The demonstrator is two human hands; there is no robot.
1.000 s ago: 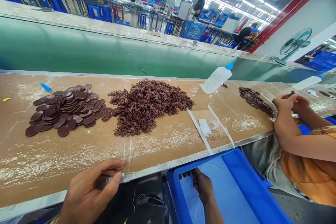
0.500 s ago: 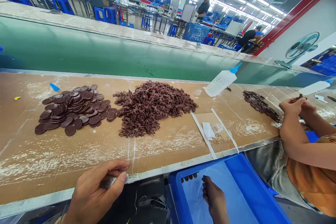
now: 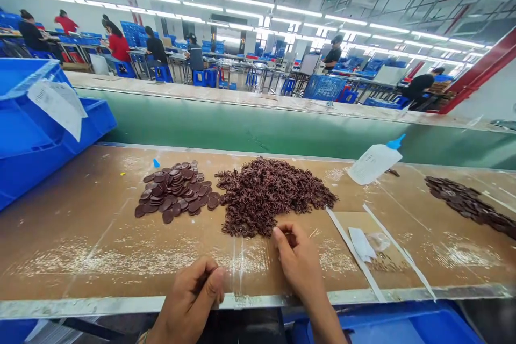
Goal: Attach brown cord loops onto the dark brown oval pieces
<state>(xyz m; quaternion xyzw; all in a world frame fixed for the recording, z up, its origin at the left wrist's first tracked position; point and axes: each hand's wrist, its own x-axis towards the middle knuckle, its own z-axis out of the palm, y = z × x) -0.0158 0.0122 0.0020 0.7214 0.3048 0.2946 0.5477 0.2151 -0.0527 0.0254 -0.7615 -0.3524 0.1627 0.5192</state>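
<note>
My left hand (image 3: 197, 293) is over the table's front edge, its fingers curled and the thumb pressed against them. Whatever it may hold is hidden. My right hand (image 3: 298, 258) is at the front edge of a heap of small dark brown curly pieces (image 3: 270, 191), thumb and forefinger together at the tips. Whether a piece is pinched there, I cannot make out. Left of the heap lies a pile of flat dark brown oval discs (image 3: 173, 188), some overlapping. A white squeeze bottle with a blue nozzle (image 3: 373, 164) is tilted behind and right of the heap.
Blue bins (image 3: 48, 134) stand at the left end of the table (image 3: 121, 258). A blue tray (image 3: 403, 325) sits below the front edge. White strips (image 3: 355, 252) and a paper scrap (image 3: 362, 244) lie right of my hand. More brown pieces (image 3: 467, 201) are at the far right.
My right hand has come up from the blue tray to the curly heap. The left hand has moved right and closed more. My view has tilted up and left, bringing the blue bins into sight.
</note>
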